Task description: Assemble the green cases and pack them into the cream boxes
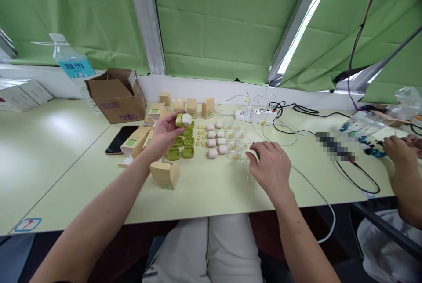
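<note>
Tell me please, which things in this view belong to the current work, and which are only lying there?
Likely in use:
green case and white piece, in left hand
green containers
yellow pieces
pale pink pieces
clear pieces
small cartons

Apparently lying about:
smartphone
plastic bottle
power strip

From where I'm standing, eight pale pink pieces (212, 154) are sitting on the table (204, 195), and one white piece (186, 119) is showing in the left hand (166, 136). At least five green trays (188, 152) are lying there, with one more being held; the hand is partly hiding the group. Four small tan boxes (208, 108) are lining the back, and one is standing nearest the front edge. One bottle (75, 65), one big carton (117, 98) and one phone (120, 140) are showing. The clear cups (234, 146) are crowding too closely to count.
</note>
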Demonstrator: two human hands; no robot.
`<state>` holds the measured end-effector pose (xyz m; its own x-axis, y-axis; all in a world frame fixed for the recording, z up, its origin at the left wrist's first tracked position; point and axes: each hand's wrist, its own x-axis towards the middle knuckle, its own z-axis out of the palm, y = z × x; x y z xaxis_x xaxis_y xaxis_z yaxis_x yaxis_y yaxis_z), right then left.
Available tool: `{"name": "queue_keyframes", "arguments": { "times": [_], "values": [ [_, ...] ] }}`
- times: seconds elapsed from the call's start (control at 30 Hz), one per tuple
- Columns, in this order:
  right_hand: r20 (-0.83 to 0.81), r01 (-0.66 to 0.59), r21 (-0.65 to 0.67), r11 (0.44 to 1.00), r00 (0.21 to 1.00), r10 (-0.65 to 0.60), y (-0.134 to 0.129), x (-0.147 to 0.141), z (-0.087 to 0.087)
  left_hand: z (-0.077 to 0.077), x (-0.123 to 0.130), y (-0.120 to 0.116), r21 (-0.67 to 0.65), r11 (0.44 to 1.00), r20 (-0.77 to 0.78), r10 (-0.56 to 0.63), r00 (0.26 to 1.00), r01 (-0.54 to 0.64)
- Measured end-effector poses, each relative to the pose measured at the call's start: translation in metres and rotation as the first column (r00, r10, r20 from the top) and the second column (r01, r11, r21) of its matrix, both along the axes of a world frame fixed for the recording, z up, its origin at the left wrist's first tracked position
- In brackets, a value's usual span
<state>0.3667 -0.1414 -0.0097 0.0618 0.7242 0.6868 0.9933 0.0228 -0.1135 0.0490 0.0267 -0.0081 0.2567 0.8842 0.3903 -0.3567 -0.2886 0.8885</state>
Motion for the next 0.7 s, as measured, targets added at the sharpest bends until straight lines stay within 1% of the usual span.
{"name": "queue_keyframes", "arguments": {
  "times": [0.1, 0.17, 0.23, 0.3, 0.37, 0.4, 0.43, 0.47, 0.53, 0.57, 0.6, 0.63, 0.7],
  "values": [
    [0.116, 0.052, -0.119, 0.992, 0.993, -0.038, -0.024, 0.014, -0.017, 0.003, 0.003, -0.003, 0.009, 0.999, -0.005, 0.034, 0.999, -0.034],
    [0.155, 0.06, -0.193, 0.979, 0.987, -0.03, -0.031, 0.016, -0.029, 0.004, 0.005, -0.004, 0.006, 0.999, -0.013, 0.045, 0.999, -0.045],
    [0.152, 0.049, -0.24, 0.969, 0.988, -0.012, -0.035, 0.016, -0.036, 0.005, 0.005, -0.005, 0.003, 0.999, -0.023, 0.048, 0.999, -0.048],
    [0.074, 0.005, -0.244, 0.97, 0.997, 0.013, -0.037, 0.015, -0.037, 0.004, 0.006, -0.006, 0.003, 0.999, -0.031, 0.047, 0.998, -0.047],
    [-0.107, -0.1, -0.188, 0.977, 0.991, 0.08, -0.039, 0.011, -0.03, 0.003, 0.006, -0.006, 0.014, 0.999, -0.047, 0.045, 0.998, -0.045],
    [-0.229, -0.178, -0.133, 0.975, 0.963, 0.144, -0.038, 0.009, -0.024, 0.002, 0.006, -0.005, 0.022, 0.999, -0.056, 0.045, 0.997, -0.044],
    [-0.358, -0.267, -0.075, 0.961, 0.907, 0.224, -0.036, 0.005, -0.018, 0.0, 0.006, -0.004, 0.034, 0.998, -0.066, 0.045, 0.997, -0.043],
    [-0.475, -0.348, -0.011, 0.938, 0.827, 0.301, -0.032, 0.0, -0.012, -0.001, 0.006, -0.003, 0.048, 0.998, -0.076, 0.045, 0.996, -0.041],
    [-0.635, -0.482, 0.127, 0.867, 0.632, 0.444, -0.014, -0.012, 0.0, -0.004, 0.006, -0.002, 0.074, 0.997, -0.085, 0.045, 0.995, -0.039],
    [-0.674, -0.51, 0.199, 0.837, 0.549, 0.495, -0.001, -0.019, 0.004, -0.004, 0.006, -0.001, 0.082, 0.996, -0.087, 0.045, 0.995, -0.038],
    [-0.688, -0.522, 0.259, 0.813, 0.491, 0.534, 0.014, -0.026, 0.008, -0.005, 0.006, -0.001, 0.086, 0.996, -0.089, 0.044, 0.995, -0.037],
    [-0.688, -0.534, 0.302, 0.79, 0.451, 0.568, 0.031, -0.033, 0.011, -0.005, 0.006, -0.001, 0.088, 0.995, -0.088, 0.044, 0.995, -0.036],
    [-0.659, -0.546, 0.384, 0.744, 0.402, 0.635, 0.067, -0.049, 0.013, -0.005, 0.005, -0.001, 0.089, 0.995, -0.087, 0.048, 0.995, -0.04]
  ]
}}
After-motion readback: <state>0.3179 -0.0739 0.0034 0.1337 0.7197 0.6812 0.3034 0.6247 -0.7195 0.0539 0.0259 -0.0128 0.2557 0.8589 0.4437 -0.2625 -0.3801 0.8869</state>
